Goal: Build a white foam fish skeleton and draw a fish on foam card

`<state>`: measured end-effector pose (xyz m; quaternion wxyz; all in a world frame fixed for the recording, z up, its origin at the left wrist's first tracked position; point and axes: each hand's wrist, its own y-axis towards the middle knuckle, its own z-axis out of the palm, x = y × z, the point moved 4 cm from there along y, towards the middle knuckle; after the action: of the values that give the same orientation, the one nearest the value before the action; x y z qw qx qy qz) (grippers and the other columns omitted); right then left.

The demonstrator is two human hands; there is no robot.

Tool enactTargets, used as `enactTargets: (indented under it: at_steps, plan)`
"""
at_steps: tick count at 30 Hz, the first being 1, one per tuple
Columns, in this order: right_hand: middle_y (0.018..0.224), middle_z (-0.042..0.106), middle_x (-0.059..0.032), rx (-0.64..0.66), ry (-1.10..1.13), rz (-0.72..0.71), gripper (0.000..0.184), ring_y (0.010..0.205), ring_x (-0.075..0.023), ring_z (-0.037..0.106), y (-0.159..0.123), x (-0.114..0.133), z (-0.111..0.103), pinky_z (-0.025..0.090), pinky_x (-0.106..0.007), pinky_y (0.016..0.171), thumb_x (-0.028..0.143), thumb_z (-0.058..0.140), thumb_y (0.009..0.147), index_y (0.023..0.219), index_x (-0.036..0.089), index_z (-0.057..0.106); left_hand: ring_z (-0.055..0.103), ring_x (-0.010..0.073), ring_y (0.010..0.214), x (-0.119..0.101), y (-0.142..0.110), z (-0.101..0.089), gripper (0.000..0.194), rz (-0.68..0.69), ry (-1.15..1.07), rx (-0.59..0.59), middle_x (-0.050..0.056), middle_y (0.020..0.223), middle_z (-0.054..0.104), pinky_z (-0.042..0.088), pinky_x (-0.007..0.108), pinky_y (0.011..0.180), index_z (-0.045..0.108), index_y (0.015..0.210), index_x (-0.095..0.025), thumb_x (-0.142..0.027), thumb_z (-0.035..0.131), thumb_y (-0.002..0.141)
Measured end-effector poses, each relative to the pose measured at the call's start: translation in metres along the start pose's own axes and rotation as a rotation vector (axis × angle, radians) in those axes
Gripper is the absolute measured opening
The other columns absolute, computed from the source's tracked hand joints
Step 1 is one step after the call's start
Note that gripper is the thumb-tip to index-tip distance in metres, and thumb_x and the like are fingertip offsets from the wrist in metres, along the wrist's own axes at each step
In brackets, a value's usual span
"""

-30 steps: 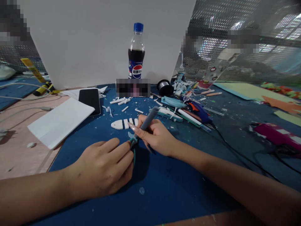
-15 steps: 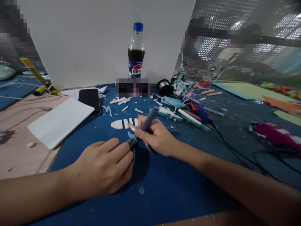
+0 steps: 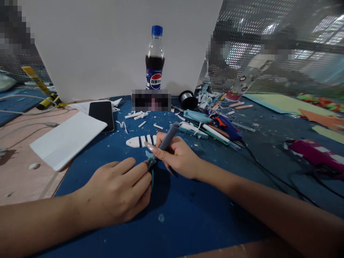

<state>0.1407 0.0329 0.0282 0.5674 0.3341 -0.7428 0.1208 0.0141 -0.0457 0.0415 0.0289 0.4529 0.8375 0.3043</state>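
My right hand (image 3: 178, 156) is closed around a thick grey marker-like stick (image 3: 170, 136), tilted with its lower end down toward my left fingertips; that end is hidden. Pinched in my left hand (image 3: 120, 186) is a small teal piece (image 3: 152, 163), from which a thin teal strand curves down beside the fingers. The two hands meet closely over the blue mat (image 3: 193, 222). Just beyond them lies a white fish-shaped piece (image 3: 133, 142) in separate segments, its right end covered by my right hand. A pale scrap (image 3: 148, 154) rests near the fingertips.
A cola bottle (image 3: 155, 64) stands behind, before a white board (image 3: 94, 46). On the left are a folded white sheet (image 3: 68, 139) and a black phone (image 3: 103, 114). At right lie a wire spool (image 3: 187, 99), a blue glue gun (image 3: 228, 127), a magenta tool (image 3: 317, 154) and scraps.
The whole view has shifted very slightly. Both hands keep the same grip and nearly the same position; nothing has been picked up or let go.
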Motion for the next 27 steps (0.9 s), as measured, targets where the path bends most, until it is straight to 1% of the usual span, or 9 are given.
enactTargets:
  at_steps: [3, 7, 11, 18, 23, 27]
  plan:
    - [0.043, 0.035, 0.0103, 0.005, -0.016, -0.004, 0.032, 0.036, -0.0066, 0.038, 0.0001, 0.0002, 0.0, 0.032, -0.021, 0.042, 0.035, 0.051, 0.091, 0.067, 0.02, 0.037, 0.059, 0.0187, 0.056, -0.0001, -0.0003, -0.0003, 0.025, 0.001, 0.001, -0.006, 0.006, 0.065, 0.064, 0.05, 0.029, 0.043, 0.061, 0.067, -0.015, -0.016, 0.046, 0.087]
    - [0.044, 0.035, 0.01, 0.004, -0.031, -0.008, 0.032, 0.037, -0.0065, 0.038, 0.0003, 0.0004, -0.0005, 0.031, -0.021, 0.042, 0.035, 0.05, 0.091, 0.066, 0.02, 0.037, 0.06, 0.0197, 0.055, 0.0002, 0.0012, -0.0006, 0.025, 0.002, -0.001, -0.018, 0.006, 0.063, 0.063, 0.05, 0.03, 0.042, 0.061, 0.065, -0.014, -0.016, 0.046, 0.086]
    - [0.045, 0.034, 0.0096, -0.004, -0.032, -0.029, 0.032, 0.04, -0.0069, 0.036, 0.0004, 0.0007, -0.0013, 0.031, -0.022, 0.044, 0.036, 0.051, 0.091, 0.066, 0.02, 0.037, 0.06, 0.0198, 0.057, 0.0003, 0.002, 0.0003, 0.023, 0.004, 0.002, -0.004, 0.007, 0.063, 0.063, 0.051, 0.03, 0.043, 0.061, 0.068, -0.014, -0.016, 0.047, 0.086]
    - [0.048, 0.032, 0.0086, 0.002, -0.005, -0.02, 0.035, 0.043, -0.0072, 0.033, 0.0002, 0.0025, -0.0005, 0.029, -0.022, 0.045, 0.039, 0.053, 0.089, 0.064, 0.021, 0.035, 0.058, 0.0157, 0.058, 0.0001, 0.0005, 0.0005, 0.026, 0.004, 0.017, -0.002, 0.004, 0.063, 0.061, 0.052, 0.027, 0.05, 0.059, 0.066, -0.016, -0.016, 0.045, 0.088]
    - [0.048, 0.031, 0.0086, 0.021, -0.007, -0.035, 0.035, 0.044, -0.0073, 0.033, 0.0006, 0.0035, -0.0006, 0.029, -0.021, 0.044, 0.039, 0.053, 0.088, 0.065, 0.021, 0.034, 0.06, 0.0198, 0.055, 0.0, 0.001, -0.0001, 0.024, 0.001, 0.002, -0.015, 0.006, 0.062, 0.063, 0.051, 0.031, 0.043, 0.061, 0.066, -0.014, -0.015, 0.047, 0.086]
    - [0.048, 0.031, 0.0091, 0.027, -0.005, -0.046, 0.035, 0.043, -0.007, 0.034, 0.0005, 0.0028, -0.0004, 0.029, -0.022, 0.045, 0.036, 0.053, 0.089, 0.065, 0.021, 0.034, 0.061, 0.0212, 0.055, 0.0001, 0.0008, -0.0008, 0.023, 0.002, 0.003, -0.011, 0.007, 0.065, 0.065, 0.051, 0.031, 0.04, 0.062, 0.067, -0.014, -0.016, 0.048, 0.085]
